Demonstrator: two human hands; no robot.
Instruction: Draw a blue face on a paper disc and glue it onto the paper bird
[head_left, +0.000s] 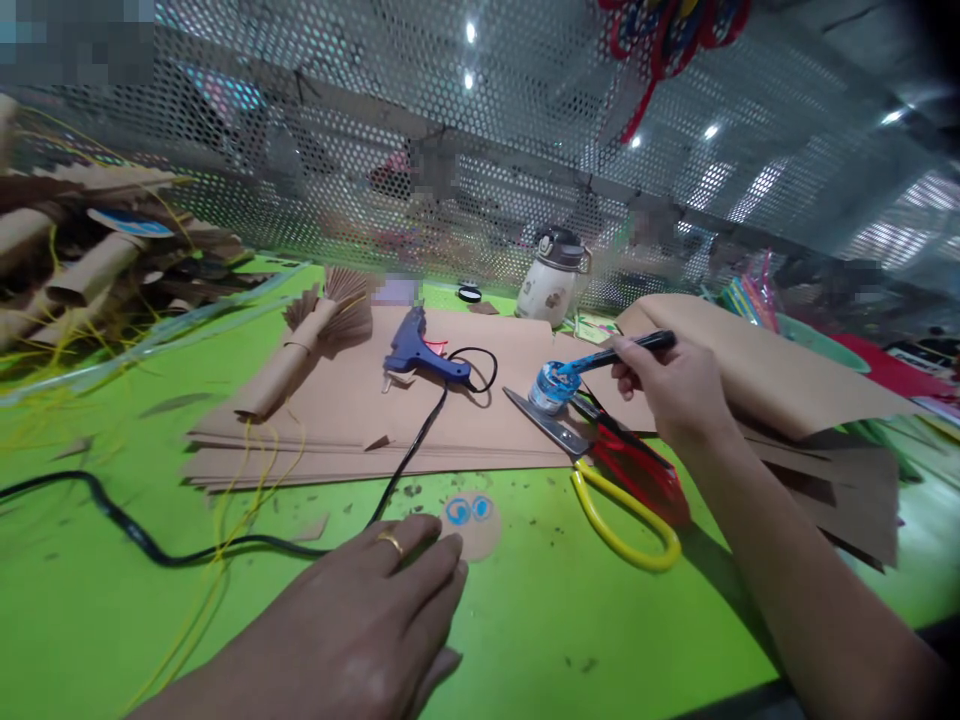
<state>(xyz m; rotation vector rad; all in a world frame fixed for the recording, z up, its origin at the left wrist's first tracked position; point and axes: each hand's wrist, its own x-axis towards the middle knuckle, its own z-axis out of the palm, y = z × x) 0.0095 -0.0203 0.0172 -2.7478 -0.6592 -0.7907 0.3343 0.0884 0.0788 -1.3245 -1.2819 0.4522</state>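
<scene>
Hiding part of the brown disc (483, 532): the left hand (367, 605).

Left hand (367, 610) low, palm down, fingers (429, 572) forward; right hand (675, 385) higher, in a pinch.

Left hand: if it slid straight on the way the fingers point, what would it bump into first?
The left hand would meet the paper circle with blue marks first. The fingers are right by its edge, maybe touching already; I can't quite tell.
</scene>
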